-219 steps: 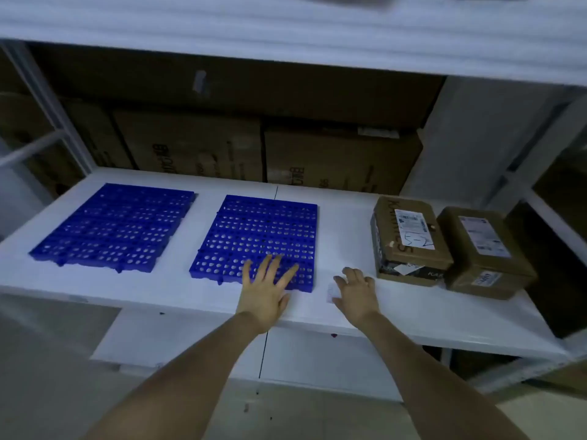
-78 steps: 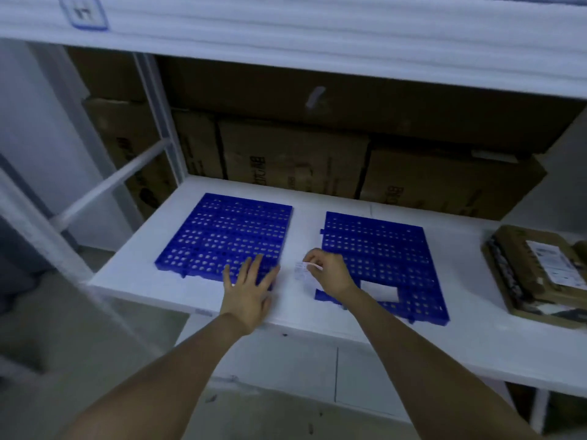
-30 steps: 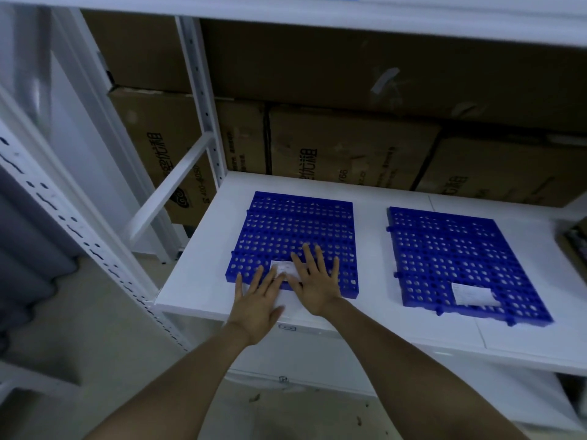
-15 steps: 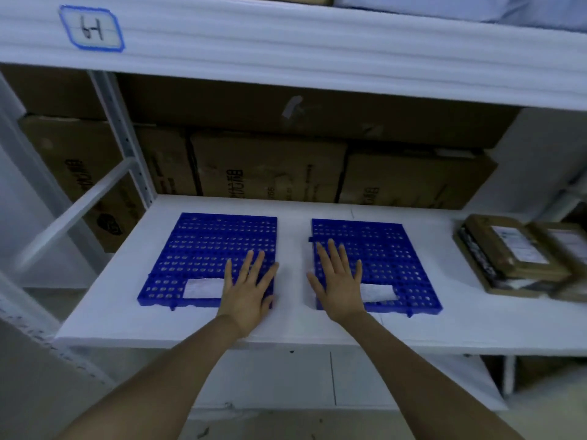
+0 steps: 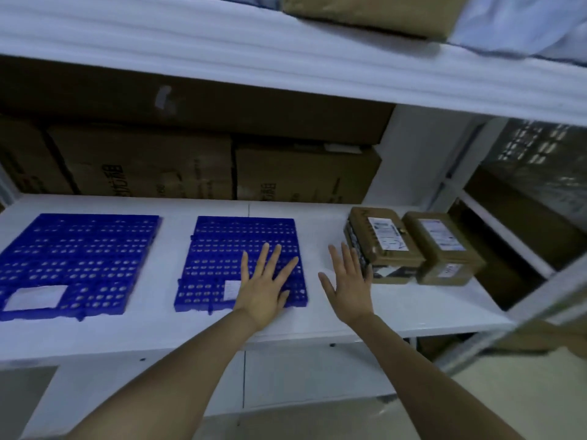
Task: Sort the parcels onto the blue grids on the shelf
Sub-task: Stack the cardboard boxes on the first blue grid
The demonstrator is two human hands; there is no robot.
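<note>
On the right end of the shelf [image 5: 413,308] the left parcel [image 5: 384,242] and right parcel [image 5: 441,246] sat touching, neither on a grid. The left grid [image 5: 79,252] and right grid [image 5: 222,249] carried only white labels [image 5: 35,296], so sorting looked unstarted. The left hand [image 5: 263,290] lay flat with its fingers spread on the right grid. The right hand [image 5: 347,287] was spread wide just beside the left parcel, holding nothing.

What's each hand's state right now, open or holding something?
Left hand: open, spread over the right blue grid, holding nothing.
Right hand: open, beside the nearest parcel, holding nothing.
</note>
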